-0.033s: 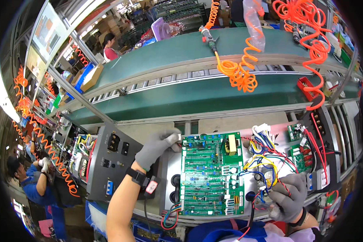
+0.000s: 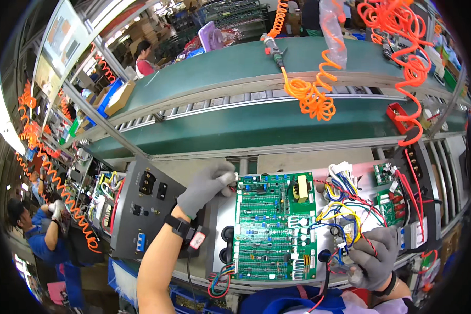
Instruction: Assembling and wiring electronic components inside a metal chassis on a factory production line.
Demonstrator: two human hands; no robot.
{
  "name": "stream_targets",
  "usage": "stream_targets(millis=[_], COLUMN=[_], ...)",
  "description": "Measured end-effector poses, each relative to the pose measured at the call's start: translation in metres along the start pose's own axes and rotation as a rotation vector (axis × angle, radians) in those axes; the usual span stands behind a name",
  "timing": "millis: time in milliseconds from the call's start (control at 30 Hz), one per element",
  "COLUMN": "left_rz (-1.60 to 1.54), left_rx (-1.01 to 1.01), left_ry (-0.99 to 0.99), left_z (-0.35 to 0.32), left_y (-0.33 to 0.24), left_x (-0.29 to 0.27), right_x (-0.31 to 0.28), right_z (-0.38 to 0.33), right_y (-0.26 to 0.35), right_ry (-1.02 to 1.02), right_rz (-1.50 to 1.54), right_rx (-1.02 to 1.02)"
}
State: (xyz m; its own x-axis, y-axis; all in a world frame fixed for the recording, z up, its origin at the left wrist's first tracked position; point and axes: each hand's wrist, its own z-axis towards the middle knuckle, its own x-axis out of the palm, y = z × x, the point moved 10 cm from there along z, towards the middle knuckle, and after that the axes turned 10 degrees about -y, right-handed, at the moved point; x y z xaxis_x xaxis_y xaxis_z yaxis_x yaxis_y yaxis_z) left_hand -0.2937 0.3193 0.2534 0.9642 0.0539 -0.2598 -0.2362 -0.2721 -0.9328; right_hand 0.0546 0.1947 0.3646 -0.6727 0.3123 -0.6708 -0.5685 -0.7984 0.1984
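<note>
A large green circuit board (image 2: pixel 269 243) lies flat on a silver metal chassis (image 2: pixel 222 217). At its far left corner my gloved left hand (image 2: pixel 206 187) pinches thumb and finger together beside a small white connector (image 2: pixel 236 177). Whether the connector is between the fingertips is hard to see. My gloved right hand (image 2: pixel 374 256) is curled at the board's right side, around thin red and blue wires (image 2: pixel 338 256); its fingertips are partly hidden. Yellow, blue and white wires (image 2: pixel 345 209) form a loose bundle beyond it.
A dark grey panel with sockets (image 2: pixel 150 222) stands left of the board. Smaller green boards (image 2: pixel 390 204) and a black end panel (image 2: pixel 424 183) are at the right. Beyond runs a green conveyor (image 2: pixel 220 128), with an orange coiled hose (image 2: pixel 314 99) hanging over it. A co-worker (image 2: pixel 39 230) sits far left.
My left hand has shifted very slightly at the board's corner. The right hand stays at the wires, and the view has moved a little.
</note>
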Motion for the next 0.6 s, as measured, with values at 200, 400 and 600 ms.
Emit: stream_targets(millis=[200,400,600], left_rz=[0.076,0.140,0.252], left_rx=[0.048,0.147,0.021], left_ry=[-0.048,0.035,0.109], left_z=[0.016,0.018,0.013], left_y=[0.001,-0.019,-0.006], left_x=[-0.006,0.008,0.009], right_x=[0.012,0.004,0.009], right_z=[0.003,-0.002,0.000], right_y=[0.011,0.009,0.011], right_ry=[0.010,-0.078,-0.087], right_rz=[0.009,-0.035,-0.043], right_rx=[0.002,0.111,0.118])
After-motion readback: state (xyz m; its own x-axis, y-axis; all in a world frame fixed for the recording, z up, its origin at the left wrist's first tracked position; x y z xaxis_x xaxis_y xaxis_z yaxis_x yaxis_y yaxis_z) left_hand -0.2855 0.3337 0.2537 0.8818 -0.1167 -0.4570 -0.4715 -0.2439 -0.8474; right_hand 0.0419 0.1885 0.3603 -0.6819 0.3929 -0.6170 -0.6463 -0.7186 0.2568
